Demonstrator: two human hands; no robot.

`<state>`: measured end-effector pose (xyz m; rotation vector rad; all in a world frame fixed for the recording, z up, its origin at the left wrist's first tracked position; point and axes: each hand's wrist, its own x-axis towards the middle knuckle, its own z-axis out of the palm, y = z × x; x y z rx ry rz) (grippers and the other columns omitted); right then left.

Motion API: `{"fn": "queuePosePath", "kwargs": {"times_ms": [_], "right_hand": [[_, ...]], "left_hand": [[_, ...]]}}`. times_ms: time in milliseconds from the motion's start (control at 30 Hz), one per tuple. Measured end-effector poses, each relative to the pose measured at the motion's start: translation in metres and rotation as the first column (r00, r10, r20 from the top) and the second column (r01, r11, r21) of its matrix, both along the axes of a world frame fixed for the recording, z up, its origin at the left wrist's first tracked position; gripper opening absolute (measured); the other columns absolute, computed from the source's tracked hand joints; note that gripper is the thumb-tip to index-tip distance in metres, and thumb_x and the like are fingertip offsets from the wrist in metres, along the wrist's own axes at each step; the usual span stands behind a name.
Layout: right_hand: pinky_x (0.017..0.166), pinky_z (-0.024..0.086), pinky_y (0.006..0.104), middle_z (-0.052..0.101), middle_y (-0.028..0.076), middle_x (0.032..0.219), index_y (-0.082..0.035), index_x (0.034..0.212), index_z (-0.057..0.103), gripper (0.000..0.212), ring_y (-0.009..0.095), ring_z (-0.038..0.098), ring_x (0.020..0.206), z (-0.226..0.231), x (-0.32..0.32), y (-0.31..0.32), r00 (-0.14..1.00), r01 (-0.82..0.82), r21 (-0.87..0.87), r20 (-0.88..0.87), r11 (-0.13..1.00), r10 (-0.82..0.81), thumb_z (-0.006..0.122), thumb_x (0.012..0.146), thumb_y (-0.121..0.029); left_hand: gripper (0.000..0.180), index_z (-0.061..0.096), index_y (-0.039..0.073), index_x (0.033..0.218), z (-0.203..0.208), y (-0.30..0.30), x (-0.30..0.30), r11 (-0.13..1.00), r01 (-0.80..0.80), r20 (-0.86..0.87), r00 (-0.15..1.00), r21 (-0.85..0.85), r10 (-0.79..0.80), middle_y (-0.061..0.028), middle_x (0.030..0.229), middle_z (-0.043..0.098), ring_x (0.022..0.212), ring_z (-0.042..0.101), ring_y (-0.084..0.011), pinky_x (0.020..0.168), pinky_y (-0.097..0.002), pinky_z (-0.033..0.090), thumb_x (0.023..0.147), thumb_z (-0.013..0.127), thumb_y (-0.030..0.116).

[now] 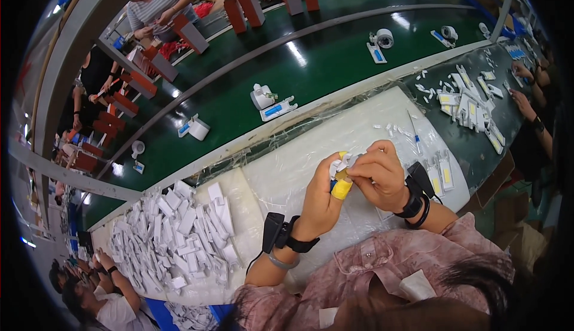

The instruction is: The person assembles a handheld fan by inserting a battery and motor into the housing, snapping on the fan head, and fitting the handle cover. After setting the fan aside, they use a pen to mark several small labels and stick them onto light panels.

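Above the padded worktop point(287, 193), my left hand point(323, 196) is closed round a small white plastic part point(339, 166). Yellow tape wraps some of its fingers. From the other side my right hand point(381, 178) pinches the same part, its thumb and fingertips pressed together. The fingers hide most of the part, so its full shape cannot be made out. Beyond my right hand lie a thin screwdriver point(417, 142) with a blue handle and several small white pieces point(391, 130). White housings with yellow patches point(446, 171) rest to its right.
A heap of white plastic parts point(185, 229) covers the worktop's left side. Past the worktop runs a green conveyor belt point(335, 38) carrying white assemblies point(277, 109). More white housings point(469, 107) lie at right, near a co-worker's hands point(524, 105). Orange-and-grey boxes point(190, 34) stand along the far side.
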<state>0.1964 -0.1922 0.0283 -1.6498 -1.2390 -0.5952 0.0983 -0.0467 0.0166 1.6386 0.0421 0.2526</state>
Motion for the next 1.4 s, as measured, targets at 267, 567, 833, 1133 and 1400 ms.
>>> {"fn": "queuePosePath", "kwargs": {"times_ms": [267, 567, 833, 1133, 1400], "right_hand": [[0.079, 0.042, 0.0416, 0.060, 0.008, 0.087, -0.007, 0.089, 0.065, 0.027, 0.029, 0.055, 0.082, -0.011, 0.010, -0.014, 0.997, -0.050, -0.036, -0.068, 0.998, 0.047, 0.069, 0.067, 0.008], [0.088, 0.042, 0.0425, 0.056, 0.013, 0.087, -0.001, 0.089, 0.060, 0.024, 0.032, 0.054, 0.087, 0.000, -0.012, 0.002, 0.999, 0.007, -0.093, -0.048, 0.996, -0.011, 0.064, 0.071, 0.014], [0.102, 0.037, 0.0427, 0.051, 0.014, 0.119, -0.002, 0.128, 0.045, 0.053, 0.030, 0.051, 0.111, -0.011, -0.009, 0.008, 0.890, -0.140, 0.086, -0.426, 0.986, 0.164, 0.070, 0.083, -0.012], [0.089, 0.050, 0.0345, 0.048, 0.012, 0.120, -0.003, 0.145, 0.030, 0.082, 0.021, 0.058, 0.101, -0.007, -0.005, 0.008, 0.263, -0.440, 0.238, -0.888, 0.866, 0.378, 0.076, 0.080, -0.025], [0.108, 0.034, 0.0336, 0.048, 0.012, 0.130, -0.001, 0.140, 0.039, 0.077, 0.021, 0.046, 0.123, -0.005, 0.000, -0.007, 0.680, -0.174, -0.015, -0.725, 0.985, 0.109, 0.070, 0.070, -0.008]], "left_hand": [[0.040, 0.048, 0.000, 0.133, -0.021, -0.015, 0.019, 0.986, -0.054, 0.126, 0.991, 0.160, 0.034, -0.0129, 0.120, 0.055, 0.113, 0.054, -0.0220, 0.096, -0.0307, 0.044, 0.096, 0.054, 0.012], [0.022, 0.053, -0.001, 0.116, -0.006, -0.002, 0.009, 0.983, -0.116, 0.192, 0.977, 0.144, 0.087, -0.0143, 0.093, 0.061, 0.079, 0.061, -0.0200, 0.068, -0.0306, 0.049, 0.096, 0.050, 0.010], [0.021, 0.045, 0.008, 0.120, 0.004, 0.014, 0.007, 0.954, 0.122, 0.000, 0.992, -0.275, -0.126, -0.0045, 0.082, 0.055, 0.054, 0.051, -0.0082, 0.042, -0.0223, 0.043, 0.104, 0.039, 0.020], [0.028, 0.037, 0.007, 0.128, 0.025, 0.024, -0.002, 0.803, 0.129, 0.140, 0.988, -0.583, -0.057, -0.0063, 0.088, 0.057, 0.056, 0.054, -0.0096, 0.043, -0.0240, 0.047, 0.105, 0.040, 0.022], [0.017, 0.052, 0.004, 0.110, 0.015, 0.028, 0.011, 0.953, 0.063, 0.124, 0.992, -0.296, -0.027, -0.0040, 0.090, 0.060, 0.067, 0.059, -0.0101, 0.061, -0.0243, 0.048, 0.097, 0.057, 0.015]]}}
